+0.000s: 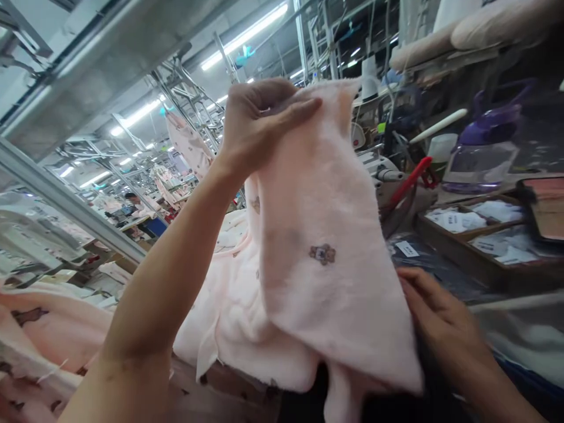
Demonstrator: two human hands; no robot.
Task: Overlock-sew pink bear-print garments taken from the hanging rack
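Head view: left hand (259,126) pinches pink cloth (326,264); right hand (440,323) grips its edge; tray (458,249) holds labels (453,220).

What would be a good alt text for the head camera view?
A left hand lifts a pale pink fleece piece by its top edge, while the right hand touches its lower corner. Beyond lie a pile of pink fabric, a purple bottle and a wooden tray of white labels.

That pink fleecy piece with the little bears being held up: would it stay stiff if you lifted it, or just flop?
Probably flop: the pink fabric piece hangs in soft folds from the left hand pinching its top. It looks light, since a few fingers hold it up. The fuzzy surface likely grips rather than slips; the right hand steadies its lower edge.
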